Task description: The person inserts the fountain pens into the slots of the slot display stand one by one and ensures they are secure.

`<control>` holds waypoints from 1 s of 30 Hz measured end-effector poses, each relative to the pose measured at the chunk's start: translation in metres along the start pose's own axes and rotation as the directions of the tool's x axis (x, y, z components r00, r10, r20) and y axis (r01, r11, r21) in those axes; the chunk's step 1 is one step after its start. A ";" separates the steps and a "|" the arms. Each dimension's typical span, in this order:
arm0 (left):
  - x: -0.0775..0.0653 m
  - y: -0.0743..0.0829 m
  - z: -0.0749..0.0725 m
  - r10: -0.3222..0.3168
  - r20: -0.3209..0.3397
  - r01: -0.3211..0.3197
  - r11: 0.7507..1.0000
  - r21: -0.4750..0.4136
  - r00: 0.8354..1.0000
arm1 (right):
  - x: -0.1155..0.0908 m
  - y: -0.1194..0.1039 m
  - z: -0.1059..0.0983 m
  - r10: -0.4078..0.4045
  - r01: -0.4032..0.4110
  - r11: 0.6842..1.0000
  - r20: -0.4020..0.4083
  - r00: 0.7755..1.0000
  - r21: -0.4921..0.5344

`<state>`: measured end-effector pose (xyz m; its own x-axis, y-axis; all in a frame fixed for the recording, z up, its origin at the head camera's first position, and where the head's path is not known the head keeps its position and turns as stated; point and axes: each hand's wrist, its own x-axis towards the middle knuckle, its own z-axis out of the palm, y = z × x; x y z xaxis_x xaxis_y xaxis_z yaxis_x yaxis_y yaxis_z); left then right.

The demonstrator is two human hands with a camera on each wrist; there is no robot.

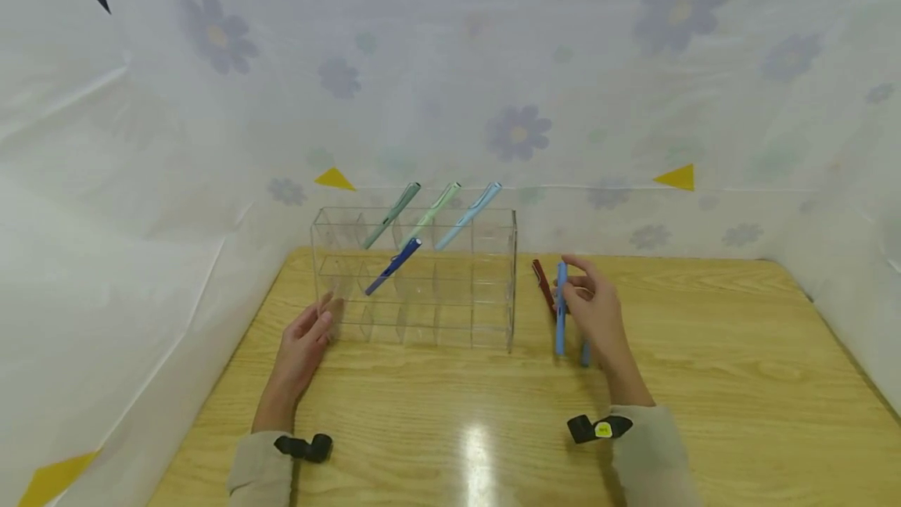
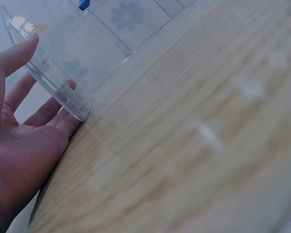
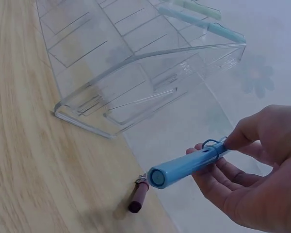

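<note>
My right hand (image 1: 597, 311) pinches a blue pen (image 1: 561, 311) between thumb and fingers, above the table right of the clear pen rack (image 1: 493, 327). In the right wrist view the pen (image 3: 184, 167) points its round end at the camera, its clip near the thumb. Below lie a dark red pen (image 1: 540, 280) and another blue pen (image 1: 586, 354), partly hidden by the hand. My left hand (image 1: 303, 346) is at the rack's left end; in the left wrist view its fingers lie loosely along the outside of the side panel (image 2: 53, 92), thumb extended by its edge.
Slanting in the rack's top row are a dark green pen (image 1: 392, 216), a pale green pen (image 1: 431, 213) and a light blue pen (image 1: 469, 215). A dark blue pen (image 1: 394, 266) leans in the row below. Behind the wooden table (image 1: 704, 350) hangs a flowered sheet (image 1: 436, 61).
</note>
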<state>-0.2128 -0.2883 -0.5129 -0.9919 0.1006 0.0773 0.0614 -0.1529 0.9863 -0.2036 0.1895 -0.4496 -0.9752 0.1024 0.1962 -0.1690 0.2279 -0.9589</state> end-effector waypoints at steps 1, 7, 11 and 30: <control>0.000 0.000 0.000 -0.002 -0.002 0.002 1.000 -0.003 1.000 | 0.000 -0.001 -0.001 -0.009 0.009 1.000 0.001 1.000 0.015; 0.000 0.000 0.000 -0.004 -0.003 0.004 1.000 -0.008 1.000 | -0.001 -0.014 -0.005 -0.049 0.052 0.996 -0.029 0.998 0.077; 0.000 0.001 0.000 -0.003 -0.001 0.003 1.000 0.000 1.000 | -0.003 -0.026 -0.005 -0.100 0.106 0.992 -0.072 0.992 0.073; -0.001 0.001 0.002 0.006 -0.009 -0.006 1.000 0.003 1.000 | -0.010 -0.058 0.023 -0.226 0.254 0.929 -0.128 0.966 0.271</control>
<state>-0.2118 -0.2867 -0.5119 -0.9925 0.0912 0.0815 0.0672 -0.1503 0.9863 -0.1878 0.1528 -0.4005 -0.8851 0.1712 0.4327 -0.4429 -0.0249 -0.8962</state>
